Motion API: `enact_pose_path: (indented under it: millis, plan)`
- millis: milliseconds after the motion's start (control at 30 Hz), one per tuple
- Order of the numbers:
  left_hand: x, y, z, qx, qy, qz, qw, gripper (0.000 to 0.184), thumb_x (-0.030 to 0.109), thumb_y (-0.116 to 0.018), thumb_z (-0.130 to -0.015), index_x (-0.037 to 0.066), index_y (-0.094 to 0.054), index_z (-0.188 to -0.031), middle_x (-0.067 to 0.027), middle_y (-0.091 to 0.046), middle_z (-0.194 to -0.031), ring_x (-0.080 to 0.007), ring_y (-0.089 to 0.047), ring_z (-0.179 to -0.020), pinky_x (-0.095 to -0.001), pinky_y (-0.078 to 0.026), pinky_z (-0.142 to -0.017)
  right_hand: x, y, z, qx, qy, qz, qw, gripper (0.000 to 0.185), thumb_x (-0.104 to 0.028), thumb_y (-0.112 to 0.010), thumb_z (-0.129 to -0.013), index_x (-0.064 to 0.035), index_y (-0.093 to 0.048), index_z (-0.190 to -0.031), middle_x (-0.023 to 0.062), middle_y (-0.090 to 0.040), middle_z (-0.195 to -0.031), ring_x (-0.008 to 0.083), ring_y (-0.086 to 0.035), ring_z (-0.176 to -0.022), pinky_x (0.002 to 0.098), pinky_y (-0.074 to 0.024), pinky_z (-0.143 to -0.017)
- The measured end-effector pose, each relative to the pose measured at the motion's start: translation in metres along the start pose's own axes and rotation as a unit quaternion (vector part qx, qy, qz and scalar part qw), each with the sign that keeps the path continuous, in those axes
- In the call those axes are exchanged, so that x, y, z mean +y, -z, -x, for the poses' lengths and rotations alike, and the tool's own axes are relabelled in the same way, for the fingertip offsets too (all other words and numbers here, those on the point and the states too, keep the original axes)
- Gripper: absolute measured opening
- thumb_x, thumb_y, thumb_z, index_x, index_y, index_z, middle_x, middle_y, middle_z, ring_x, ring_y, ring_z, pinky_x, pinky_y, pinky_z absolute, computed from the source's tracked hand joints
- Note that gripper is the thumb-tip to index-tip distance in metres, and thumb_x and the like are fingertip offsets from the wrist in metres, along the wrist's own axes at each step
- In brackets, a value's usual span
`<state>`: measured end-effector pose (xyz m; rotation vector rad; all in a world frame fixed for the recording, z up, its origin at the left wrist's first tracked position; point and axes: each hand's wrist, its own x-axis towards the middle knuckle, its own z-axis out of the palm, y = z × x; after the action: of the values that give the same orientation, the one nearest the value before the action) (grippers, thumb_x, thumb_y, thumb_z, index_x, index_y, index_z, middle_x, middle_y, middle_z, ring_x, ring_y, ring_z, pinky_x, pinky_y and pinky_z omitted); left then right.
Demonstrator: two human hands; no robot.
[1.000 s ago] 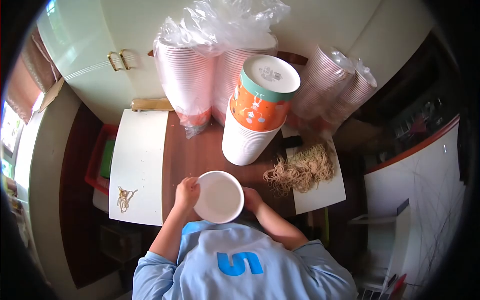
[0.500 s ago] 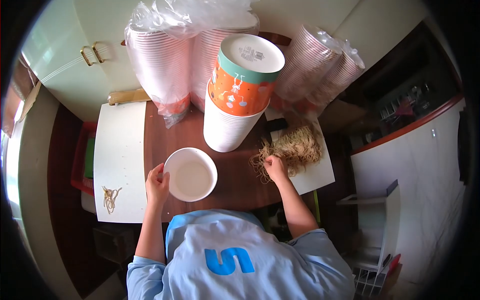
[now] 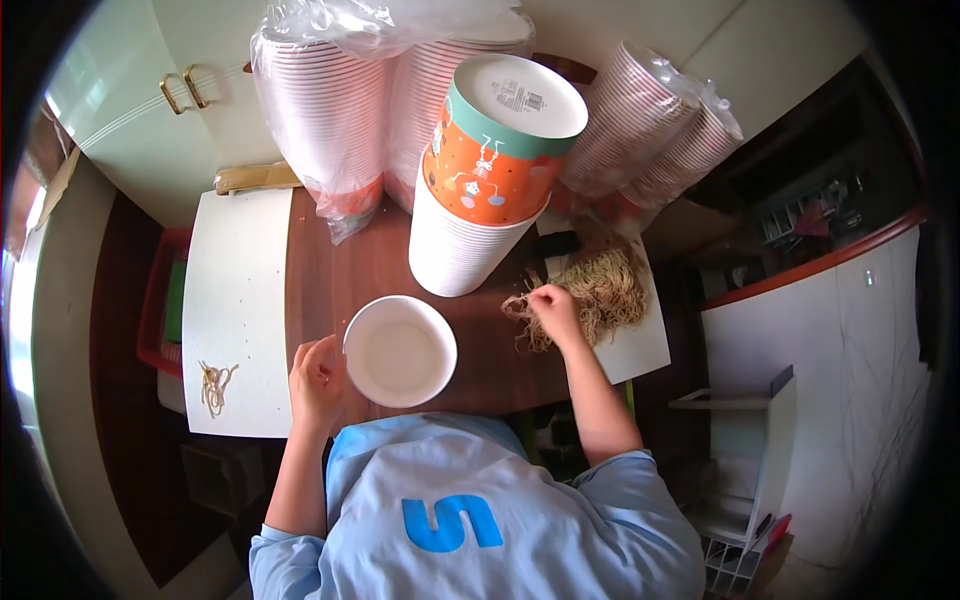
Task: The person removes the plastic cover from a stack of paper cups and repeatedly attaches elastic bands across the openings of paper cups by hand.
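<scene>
- A round, white, open paper tub (image 3: 400, 352) sits mouth-up over the dark brown wood-grain tabletop (image 3: 480, 378).
- The left hand (image 3: 316, 385) is at its eight to nine o'clock, fingers curled and close together; I cannot tell whether they grip the rim or merely rest beside it.
- Toward half past two from the tub, the right hand (image 3: 556, 318) has thumb and fingertips pinched on strands at the edge of a tangled heap of thin tan strings (image 3: 606, 288).
- The tub looks light and fairly stiff, likely to dent if squeezed hard; its rim or upper wall seems the best hold.
- The strings look soft, limp and prone to snag; a light pinch at a loose loop on the heap's nine o'clock side should suit.
</scene>
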<state>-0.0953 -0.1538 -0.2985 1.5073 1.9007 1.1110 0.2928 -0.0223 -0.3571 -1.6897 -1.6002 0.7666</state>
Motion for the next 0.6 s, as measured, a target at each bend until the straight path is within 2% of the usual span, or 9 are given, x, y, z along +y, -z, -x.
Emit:
enact_pose_path:
  millis: [33, 133, 233, 300, 433, 467, 500, 533, 600]
  plan:
    - [0.002, 0.002, -0.001, 0.006, -0.01, 0.001, 1.0, 0.025, 0.003, -0.066, -0.081, 0.003, -0.065, -0.107, -0.0117, -0.061, -0.101, -0.017, -0.06, -0.067, -0.0271, -0.05, -0.061, -0.018, 0.017, -0.001, -0.026, -0.068, -0.083, 0.994, 0.007, -0.011, -0.065, -0.081, -0.0038, -0.064, -0.079, 0.0055, -0.066, -0.082, 0.0168, -0.063, -0.076, 0.0304, -0.0488, -0.069]
    - [0.02, 0.007, -0.003, 0.009, -0.033, 0.012, 0.999, 0.024, 0.002, -0.065, -0.082, 0.003, -0.065, -0.106, -0.0108, -0.061, -0.102, -0.0156, -0.059, -0.069, -0.0269, -0.05, -0.061, -0.047, 0.062, -0.009, -0.056, -0.106, -0.329, 0.937, 0.007, -0.011, -0.06, -0.087, -0.0045, -0.061, -0.087, 0.0073, -0.067, -0.086, 0.0138, -0.062, -0.079, 0.0267, -0.0471, -0.077]
    - [0.041, 0.006, -0.008, 0.011, -0.06, 0.038, 0.997, 0.024, 0.001, -0.064, -0.081, 0.004, -0.066, -0.105, -0.0094, -0.062, -0.1, -0.0144, -0.057, -0.07, -0.0257, -0.048, -0.062, -0.084, 0.101, -0.01, -0.084, -0.064, -0.441, 0.891, 0.007, -0.01, -0.054, -0.09, -0.0043, -0.058, -0.093, 0.0107, -0.065, -0.081, 0.0209, -0.063, -0.081, 0.0329, -0.0494, -0.075]
    - [0.05, 0.002, -0.014, 0.009, -0.088, 0.057, 0.994, 0.024, 0.0, -0.064, -0.08, 0.004, -0.067, -0.104, -0.0089, -0.062, -0.099, -0.0143, -0.057, -0.071, -0.0256, -0.047, -0.063, -0.101, 0.119, -0.009, -0.11, -0.037, -0.489, 0.865, 0.008, -0.01, -0.054, -0.091, -0.0041, -0.056, -0.096, 0.008, -0.063, -0.08, 0.0165, -0.061, -0.075, 0.0294, -0.0477, -0.07]
    - [0.065, -0.004, -0.023, -0.028, -0.122, 0.073, 0.989, 0.023, 0.0, -0.065, -0.081, 0.005, -0.067, -0.103, -0.0095, -0.062, -0.102, -0.0169, -0.06, -0.073, -0.028, -0.05, -0.064, -0.124, 0.148, -0.012, -0.107, -0.014, -0.435, 0.894, 0.008, -0.009, -0.056, -0.091, -0.0047, -0.056, -0.097, 0.0042, -0.059, -0.075, 0.0137, -0.055, -0.067, 0.0284, -0.0475, -0.065]
    - [0.07, -0.004, -0.025, -0.043, -0.123, 0.072, 0.989, 0.023, 0.0, -0.065, -0.081, 0.005, -0.067, -0.104, -0.0097, -0.062, -0.102, -0.018, -0.061, -0.074, -0.0288, -0.051, -0.064, -0.118, 0.142, -0.02, -0.122, 0.053, -0.193, 0.972, 0.007, -0.009, -0.056, -0.091, -0.0049, -0.056, -0.097, 0.0034, -0.057, -0.073, 0.0115, -0.051, -0.064, 0.026, -0.044, -0.061]
    - [0.074, -0.005, -0.024, -0.058, -0.126, 0.076, 0.987, 0.022, 0.0, -0.065, -0.081, 0.005, -0.067, -0.103, -0.0097, -0.062, -0.102, -0.018, -0.061, -0.074, -0.029, -0.051, -0.064, -0.112, 0.134, -0.023, -0.127, 0.113, 0.06, 0.984, 0.006, -0.008, -0.056, -0.091, -0.005, -0.055, -0.096, 0.0026, -0.055, -0.071, 0.0093, -0.047, -0.06, 0.0236, -0.0406, -0.057]
    - [0.078, -0.005, -0.026, -0.071, -0.133, 0.079, 0.985, 0.022, 0.0, -0.065, -0.081, 0.005, -0.067, -0.102, -0.0097, -0.062, -0.101, -0.018, -0.062, -0.075, -0.0293, -0.052, -0.065, -0.13, 0.137, -0.018, -0.144, 0.079, 0.083, 0.983, 0.005, -0.007, -0.057, -0.091, -0.0034, -0.056, -0.092, 0.0017, -0.057, -0.072, 0.0066, -0.047, -0.06, 0.0226, -0.0398, -0.056]
    - [0.085, -0.009, -0.033, -0.083, -0.152, 0.088, 0.981, 0.021, 0.001, -0.067, -0.08, 0.005, -0.068, -0.101, -0.0104, -0.062, -0.1, -0.0192, -0.063, -0.077, -0.0307, -0.053, -0.065, -0.155, 0.162, -0.015, -0.133, 0.058, -0.169, 0.975, 0.007, -0.009, -0.059, -0.091, -0.0022, -0.058, -0.09, 0.0006, -0.057, -0.073, 0.0066, -0.05, -0.064, 0.0222, -0.0411, -0.058]
